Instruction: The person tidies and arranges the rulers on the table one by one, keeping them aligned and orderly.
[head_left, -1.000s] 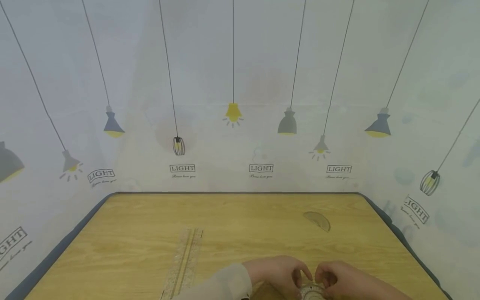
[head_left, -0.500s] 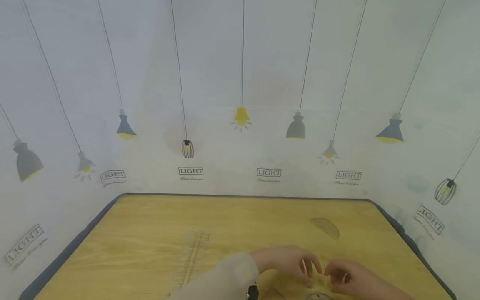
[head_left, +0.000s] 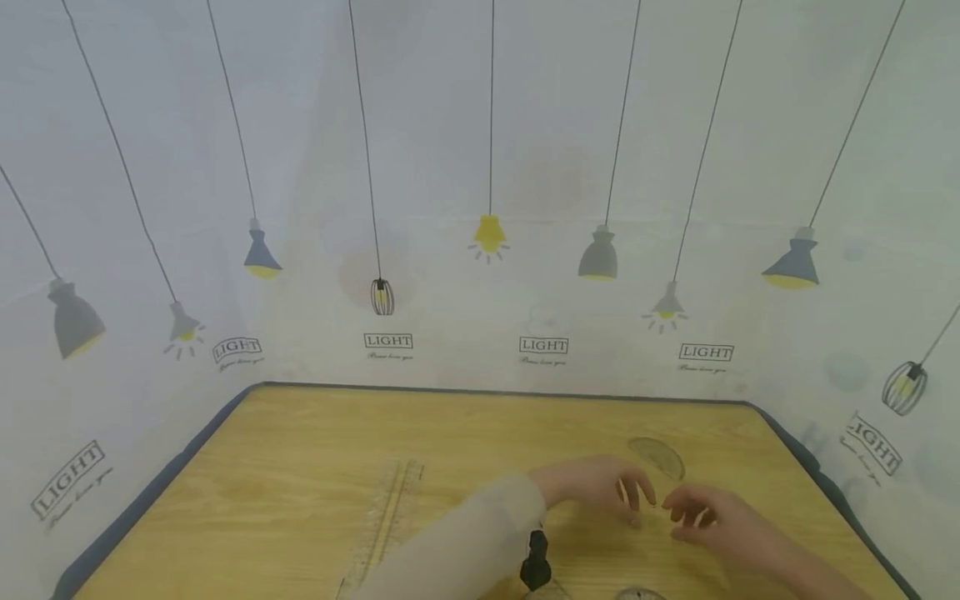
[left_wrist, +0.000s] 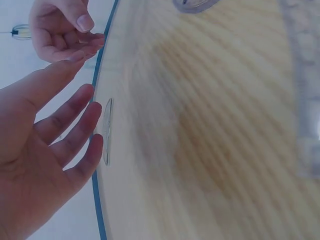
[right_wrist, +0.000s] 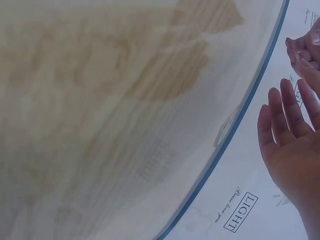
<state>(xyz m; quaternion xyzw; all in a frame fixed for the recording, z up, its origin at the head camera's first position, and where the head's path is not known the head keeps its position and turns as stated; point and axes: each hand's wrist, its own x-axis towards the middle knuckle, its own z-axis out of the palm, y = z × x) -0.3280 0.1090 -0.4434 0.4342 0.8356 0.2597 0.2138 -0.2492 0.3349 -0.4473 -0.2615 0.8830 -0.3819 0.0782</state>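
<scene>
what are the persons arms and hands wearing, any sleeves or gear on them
The left arm wears a loose, pale beige long sleeve reaching the wrist, with a small black device strapped at its cuff. The left hand is bare, with no glove or ring visible. The right hand and the forearm that shows are bare too, with no sleeve in view.

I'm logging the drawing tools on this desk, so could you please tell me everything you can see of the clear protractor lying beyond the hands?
The protractor is a half-round piece of clear, slightly tinted plastic; its markings are too faint to read. It lies flat on the wooden table, toward the far right, curved edge facing the right corner. Nothing touches it: the left hand and right hand hover just short of it.
</scene>
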